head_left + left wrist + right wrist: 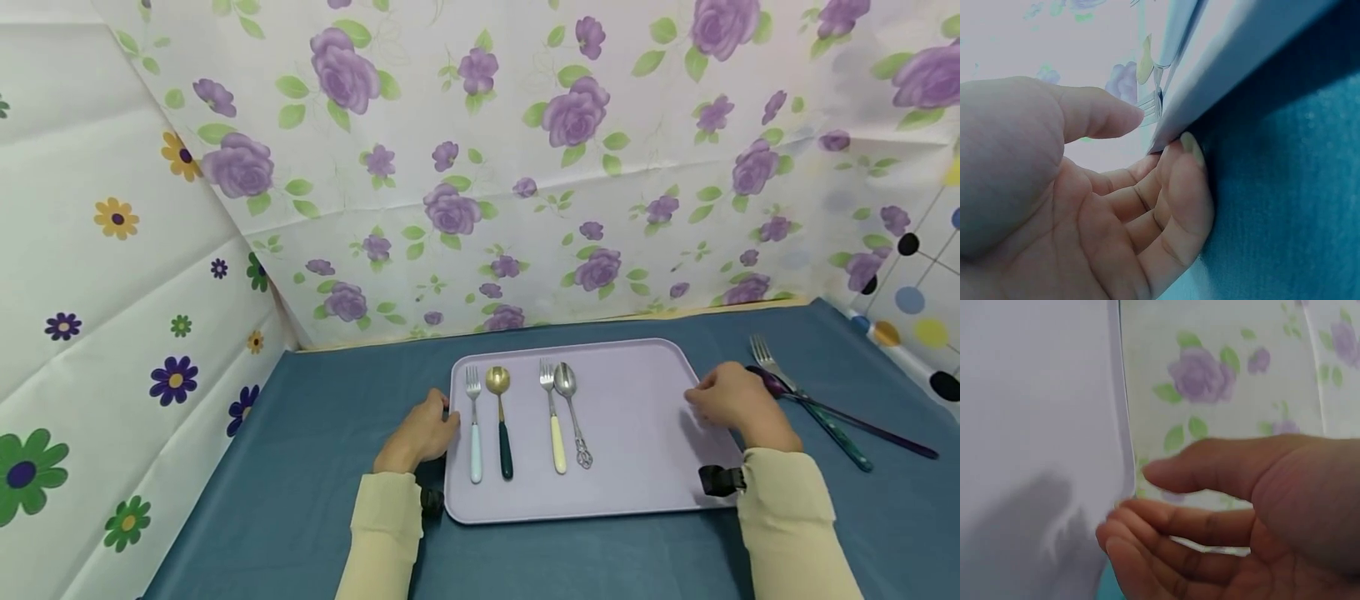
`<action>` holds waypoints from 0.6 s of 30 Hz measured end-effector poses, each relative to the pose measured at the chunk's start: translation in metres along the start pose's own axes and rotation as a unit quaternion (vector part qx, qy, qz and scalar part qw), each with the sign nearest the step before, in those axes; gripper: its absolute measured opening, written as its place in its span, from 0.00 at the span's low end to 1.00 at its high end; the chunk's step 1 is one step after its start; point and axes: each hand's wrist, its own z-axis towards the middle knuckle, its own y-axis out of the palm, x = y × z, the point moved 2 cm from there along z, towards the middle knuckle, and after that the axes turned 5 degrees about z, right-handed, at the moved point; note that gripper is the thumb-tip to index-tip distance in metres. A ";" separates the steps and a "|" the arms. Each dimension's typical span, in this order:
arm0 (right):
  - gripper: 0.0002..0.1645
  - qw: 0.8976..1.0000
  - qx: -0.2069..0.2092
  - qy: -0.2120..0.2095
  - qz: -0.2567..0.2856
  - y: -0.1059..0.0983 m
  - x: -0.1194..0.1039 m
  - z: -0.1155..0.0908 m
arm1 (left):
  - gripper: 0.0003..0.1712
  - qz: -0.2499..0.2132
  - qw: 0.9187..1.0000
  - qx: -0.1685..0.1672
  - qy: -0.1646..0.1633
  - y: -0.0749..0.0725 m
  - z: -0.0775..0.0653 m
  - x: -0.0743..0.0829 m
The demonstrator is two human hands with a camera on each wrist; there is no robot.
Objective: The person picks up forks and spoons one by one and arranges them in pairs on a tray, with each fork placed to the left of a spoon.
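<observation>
A pale lilac tray [626, 492] lies on the blue cloth. My left hand [425, 429] is at its left edge; in the left wrist view the bent fingers [1182, 187] touch the rim's outer side, with the thumb apart above. At the right edge is my right hand [735, 404], its loosely bent fingers [1141, 544] by the rim and its thumb lifted off. On the tray lie a light-blue-handled fork [476, 433], a gold spoon with dark green handle [504, 433], a yellow-handled fork [556, 429] and a silver spoon [574, 412] with an ornate handle.
Right of the tray, a green-handled fork [832, 433] and a dark purple spoon [862, 421] lie crossed on the blue cloth [300, 475]. A flowered sheet [517, 208] hangs behind, with patterned sheets [97, 275] at both sides.
</observation>
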 end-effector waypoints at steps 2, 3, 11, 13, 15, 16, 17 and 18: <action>0.20 1.000 0.011 0.025 0.002 -0.005 0.011 -0.001 | 0.25 0.000 1.000 -0.001 -0.001 0.000 0.000 -0.001; 0.21 0.999 0.019 0.037 0.002 -0.008 0.016 -0.002 | 0.24 -0.001 1.000 0.000 -0.002 0.001 0.000 -0.001; 0.26 0.989 0.053 0.141 -0.004 -0.024 0.051 -0.009 | 0.24 -0.004 1.000 -0.001 -0.003 0.000 0.001 -0.002; 0.28 0.986 0.054 0.156 0.003 -0.025 0.057 -0.010 | 0.24 -0.004 1.000 -0.003 -0.006 0.000 0.001 -0.002; 0.30 0.984 0.058 0.167 0.011 -0.026 0.062 -0.010 | 0.24 -0.003 1.000 -0.005 -0.008 0.000 0.001 -0.003; 0.32 0.984 0.057 0.167 0.011 -0.027 0.065 -0.010 | 0.24 -0.002 1.000 -0.005 -0.009 0.000 0.001 -0.004; 0.33 0.984 0.056 0.167 0.010 -0.028 0.067 -0.009 | 0.24 0.000 1.000 -0.005 -0.010 0.000 0.001 -0.004; 0.34 0.984 0.054 0.168 0.006 -0.028 0.069 -0.009 | 0.24 0.001 1.000 -0.004 -0.010 0.001 0.002 -0.005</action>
